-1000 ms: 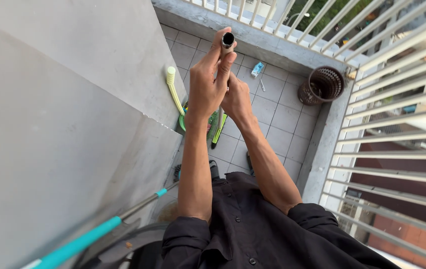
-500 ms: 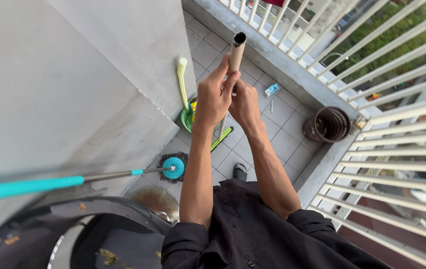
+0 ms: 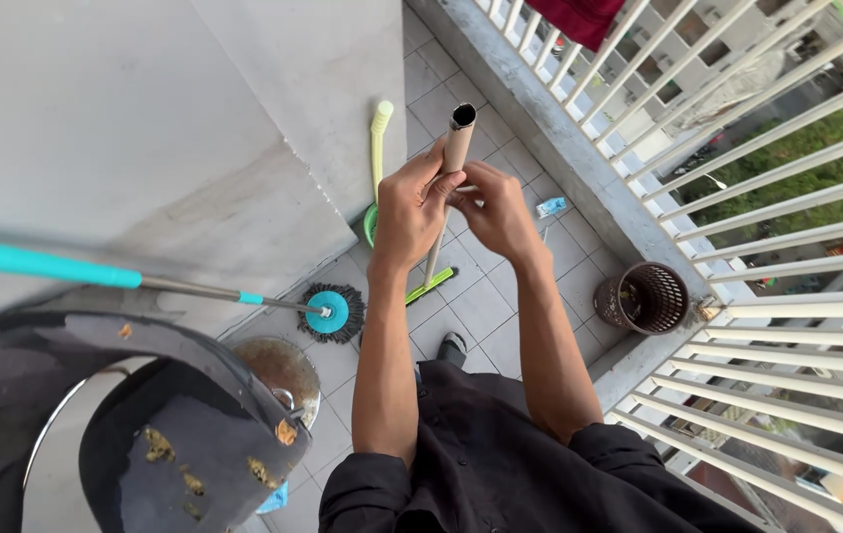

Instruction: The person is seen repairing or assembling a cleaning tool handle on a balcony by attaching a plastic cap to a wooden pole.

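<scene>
Teal on its grip, a spin mop (image 3: pixel 145 281) lies far out to the left of the hands, its round head down by the tiled floor (image 3: pixel 485 306) next to a worn dark tub (image 3: pixel 194 434). Nearer, just left of the left hand, a pale yellow-green handle (image 3: pixel 378 148) leans against the grey wall (image 3: pixel 145 128).

At the middle, the left hand (image 3: pixel 411 212) is clenched around a beige hollow pole (image 3: pixel 456 143), which stands almost upright with its open end above the fingers and its lower shaft running down between both wrists toward a green broom head (image 3: pixel 429 286) on the tiles. The right hand (image 3: pixel 500 212), touching the pole just beside the left, has its fingertips pinched at the shaft; whether it grips a collar or a small part there cannot be told.

To the right, beyond that hand, a brown mesh basket (image 3: pixel 643 296) stands in the corner under the white railing (image 3: pixel 737 197).

Judging by this, the pole is held up and being worked on at its upper section; nothing looks finished or set down yet.
</scene>
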